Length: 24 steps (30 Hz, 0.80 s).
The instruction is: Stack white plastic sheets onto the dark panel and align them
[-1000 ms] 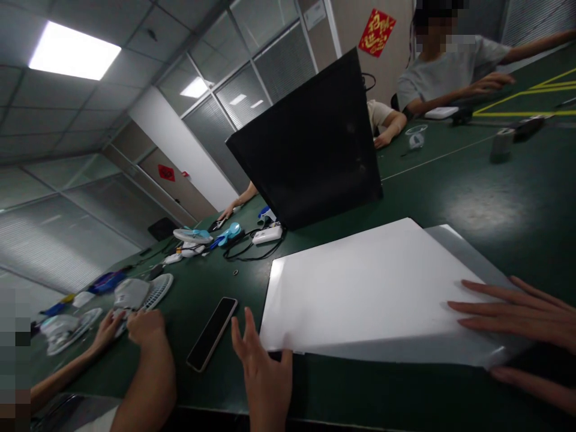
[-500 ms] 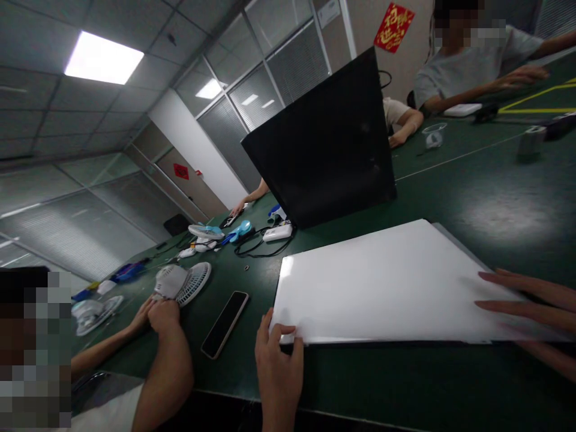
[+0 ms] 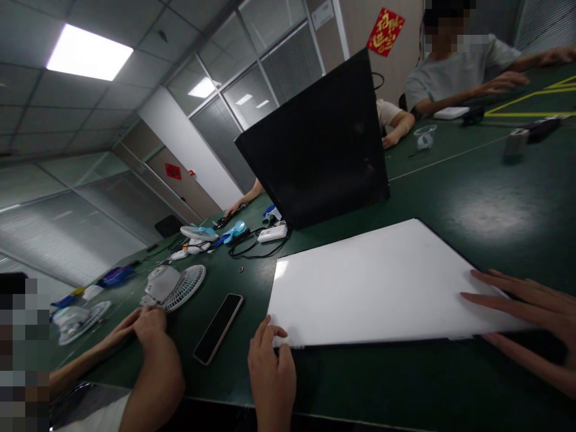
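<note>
A white panel lies flat on the green table, close to the table's near edge, with a strip of green between the two. A thin dark border shows along its near and far-right sides.

The left hand is at the panel's near-left corner, fingers bent and touching it; whether they pinch the corner cannot be told. The right hand is open at the panel's right end, fingers spread over the top, thumb apart by the near side.

Left of the panel, a phone lies dark-screened near the table's near edge, and beyond it is a small ring. Past the panel, toward the table's far side, a black panel stands tilted, with a white box and a black cable beside its lower left corner.

Along the table's left part, a co-worker's hands meet at a white fan. Toward the far right stand a clear cup and a metallic cylinder, short of yellow lines.
</note>
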### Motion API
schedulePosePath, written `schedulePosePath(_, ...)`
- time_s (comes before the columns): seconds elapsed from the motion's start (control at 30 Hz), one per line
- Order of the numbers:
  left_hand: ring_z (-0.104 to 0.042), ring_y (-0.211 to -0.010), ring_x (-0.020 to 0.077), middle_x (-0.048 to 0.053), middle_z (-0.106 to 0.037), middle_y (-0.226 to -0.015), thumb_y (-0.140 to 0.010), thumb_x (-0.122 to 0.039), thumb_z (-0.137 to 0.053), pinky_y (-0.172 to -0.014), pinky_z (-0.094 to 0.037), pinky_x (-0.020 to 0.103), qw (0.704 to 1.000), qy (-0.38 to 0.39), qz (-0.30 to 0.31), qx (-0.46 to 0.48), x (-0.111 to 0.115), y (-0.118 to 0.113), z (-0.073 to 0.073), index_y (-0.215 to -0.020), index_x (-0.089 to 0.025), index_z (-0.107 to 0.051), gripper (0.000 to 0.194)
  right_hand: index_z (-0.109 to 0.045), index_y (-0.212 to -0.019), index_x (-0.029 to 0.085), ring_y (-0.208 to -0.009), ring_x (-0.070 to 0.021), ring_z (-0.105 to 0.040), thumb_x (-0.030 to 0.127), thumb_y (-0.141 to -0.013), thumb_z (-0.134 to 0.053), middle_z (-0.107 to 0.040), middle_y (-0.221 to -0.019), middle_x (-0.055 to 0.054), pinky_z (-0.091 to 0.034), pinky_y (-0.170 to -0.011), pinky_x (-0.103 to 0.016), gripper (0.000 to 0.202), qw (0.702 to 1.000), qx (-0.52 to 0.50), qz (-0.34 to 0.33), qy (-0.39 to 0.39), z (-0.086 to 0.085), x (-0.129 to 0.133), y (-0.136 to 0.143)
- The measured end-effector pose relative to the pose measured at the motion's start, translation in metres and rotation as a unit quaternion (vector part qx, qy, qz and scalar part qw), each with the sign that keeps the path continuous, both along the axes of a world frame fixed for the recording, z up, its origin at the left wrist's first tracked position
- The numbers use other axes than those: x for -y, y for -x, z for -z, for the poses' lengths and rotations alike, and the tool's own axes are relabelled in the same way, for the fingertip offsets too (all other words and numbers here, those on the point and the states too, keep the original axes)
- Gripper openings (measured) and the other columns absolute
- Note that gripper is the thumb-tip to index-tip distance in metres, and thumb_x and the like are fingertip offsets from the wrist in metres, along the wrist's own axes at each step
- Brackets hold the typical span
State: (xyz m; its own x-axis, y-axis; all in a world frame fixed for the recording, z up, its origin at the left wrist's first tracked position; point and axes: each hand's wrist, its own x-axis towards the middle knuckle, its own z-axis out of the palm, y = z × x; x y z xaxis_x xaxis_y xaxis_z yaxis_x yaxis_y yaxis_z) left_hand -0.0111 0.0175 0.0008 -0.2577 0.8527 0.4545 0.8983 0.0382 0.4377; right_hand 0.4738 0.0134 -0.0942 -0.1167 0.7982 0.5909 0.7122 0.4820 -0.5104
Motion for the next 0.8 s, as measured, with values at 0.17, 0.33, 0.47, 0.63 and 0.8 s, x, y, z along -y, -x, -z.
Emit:
schedulePosePath(0.17,-0.067,-0.127,0.0337,0.013,-0.074,-0.129,-0.084,-0.033,-0.045,-0.114,-0.05,0.053,1.0,-0.001,-0.006,0.0,-0.001,-0.001,0.0,-0.085,-0.027,-0.069,0.025,-0.047,-0.155,0.052,-0.137,-0.0502,-0.039,0.082,-0.096,-0.046,-0.034,-0.158,0.009,-0.028,-0.115,-0.082,0.066,0.994,0.101,0.033,0.006,-0.003,0.003,0.004)
schedulePosePath(0.33,-0.068,-0.126,0.0356,0.013,-0.076,-0.124,-0.085,-0.041,-0.047,-0.113,-0.051,0.054,1.0,-0.005,-0.001,0.002,-0.002,0.0,0.0,-0.085,-0.027,-0.071,0.028,-0.039,-0.161,0.051,-0.141,-0.0473,-0.035,0.079,-0.101,-0.041,-0.028,-0.161,0.009,-0.03,-0.117,-0.081,0.067,0.985,0.166,0.033,0.033,0.001,0.002,-0.001)
schedulePosePath(0.47,-0.069,-0.124,0.0368,0.013,-0.076,-0.124,-0.086,-0.044,-0.048,-0.112,-0.052,0.055,1.0,-0.009,0.007,0.001,-0.002,0.002,-0.001,-0.087,-0.027,-0.073,0.03,-0.034,-0.163,0.051,-0.141,-0.0476,-0.035,0.078,-0.102,-0.039,-0.026,-0.161,0.01,-0.031,-0.115,-0.081,0.067,0.982,0.183,0.033,0.032,-0.007,0.006,0.0)
schedulePosePath(0.63,-0.07,-0.123,0.0371,0.011,-0.077,-0.122,-0.087,-0.044,-0.048,-0.109,-0.054,0.056,1.0,-0.012,0.019,-0.006,-0.003,0.002,-0.001,-0.085,-0.028,-0.073,0.029,-0.029,-0.165,0.05,-0.141,-0.046,-0.036,0.08,-0.101,-0.04,-0.028,-0.161,0.007,-0.035,-0.114,-0.081,0.071,0.986,0.159,0.05,0.029,-0.02,0.007,0.007)
schedulePosePath(0.8,-0.071,-0.123,0.0362,0.007,-0.078,-0.124,-0.087,-0.044,-0.053,-0.111,-0.053,0.055,1.0,-0.019,0.016,-0.014,-0.005,0.005,0.005,-0.084,-0.03,-0.074,0.025,-0.028,-0.165,0.05,-0.137,-0.0509,-0.039,0.085,-0.095,-0.052,-0.031,-0.159,0.006,-0.034,-0.11,-0.086,0.082,0.992,0.102,0.064,0.026,-0.024,0.008,0.012)
